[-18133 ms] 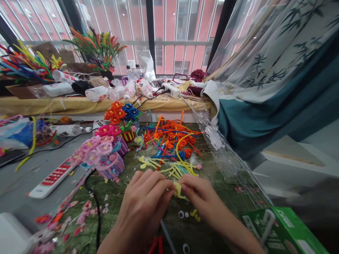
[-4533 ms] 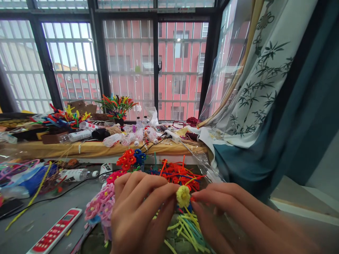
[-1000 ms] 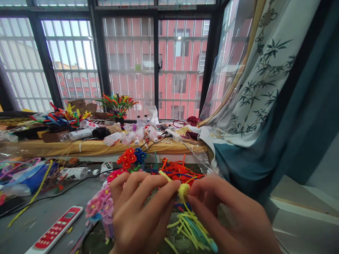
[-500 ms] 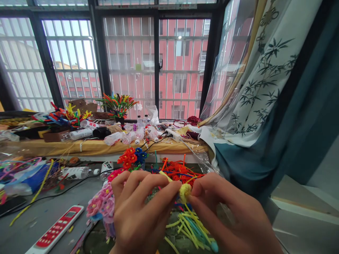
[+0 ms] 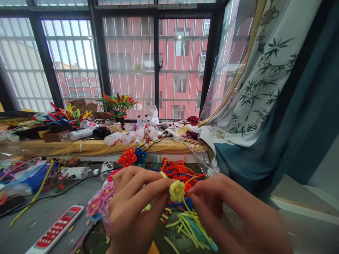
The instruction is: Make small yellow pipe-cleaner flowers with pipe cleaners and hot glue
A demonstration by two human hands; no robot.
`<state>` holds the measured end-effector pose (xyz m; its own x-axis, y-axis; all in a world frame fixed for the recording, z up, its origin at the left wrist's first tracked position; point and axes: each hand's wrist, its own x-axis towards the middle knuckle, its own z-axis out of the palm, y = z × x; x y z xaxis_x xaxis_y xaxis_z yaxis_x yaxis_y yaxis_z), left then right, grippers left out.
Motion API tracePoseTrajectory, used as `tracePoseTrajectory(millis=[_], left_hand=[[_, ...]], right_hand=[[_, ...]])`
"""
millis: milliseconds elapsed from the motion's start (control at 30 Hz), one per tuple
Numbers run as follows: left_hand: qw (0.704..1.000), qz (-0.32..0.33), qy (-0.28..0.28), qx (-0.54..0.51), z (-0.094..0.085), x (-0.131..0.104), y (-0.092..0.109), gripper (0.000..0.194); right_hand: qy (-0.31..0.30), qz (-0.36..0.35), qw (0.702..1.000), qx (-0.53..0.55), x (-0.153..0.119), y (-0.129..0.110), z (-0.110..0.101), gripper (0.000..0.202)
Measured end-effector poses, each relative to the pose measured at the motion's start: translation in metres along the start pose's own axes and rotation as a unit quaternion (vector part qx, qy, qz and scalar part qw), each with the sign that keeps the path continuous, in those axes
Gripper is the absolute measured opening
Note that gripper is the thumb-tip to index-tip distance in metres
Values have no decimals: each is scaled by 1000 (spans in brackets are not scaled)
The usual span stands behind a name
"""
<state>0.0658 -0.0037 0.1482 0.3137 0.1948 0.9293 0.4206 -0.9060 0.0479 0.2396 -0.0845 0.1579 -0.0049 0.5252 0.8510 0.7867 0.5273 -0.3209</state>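
A small, round, fuzzy yellow pipe-cleaner flower is pinched at its left side by the thumb and index finger of my left hand. Its ruffled face is turned toward me. Just to its right is my right hand, thumb and index tips close together in a pinch; whether they hold a strand is too small to tell. Below both hands lie cut yellow and teal pipe cleaners. Behind them is a heap of red pipe cleaners.
Pink and lilac fuzzy flowers stand left of my hands, with red flowers behind. A red-and-white remote and plastic bottle lie on the grey table. Bottles and craft bundles crowd the sill. A curtain hangs right.
The yellow flower has turned from edge-on to face me and shifted slightly left. My right fingertips have come away from its edge.
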Motion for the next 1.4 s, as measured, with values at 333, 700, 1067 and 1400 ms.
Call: tracePoseTrajectory(millis=[333,700,1067,1400], left_hand=[[997,43,6,56,-1,1,3,16],[992,70,6,108,0,0,2,21],[994,50,12,96,-1,1,4,20],[987,-118,-15,-105,14,-1,-5,8]], right_hand=[[-65,-201,973,-90,1,20,-10,21],[19,-121,988,-92,-1,11,9,5],[36,-62,993,-94,-2,7,6,12],[-33,49,997,-45,-2,18,3,15]])
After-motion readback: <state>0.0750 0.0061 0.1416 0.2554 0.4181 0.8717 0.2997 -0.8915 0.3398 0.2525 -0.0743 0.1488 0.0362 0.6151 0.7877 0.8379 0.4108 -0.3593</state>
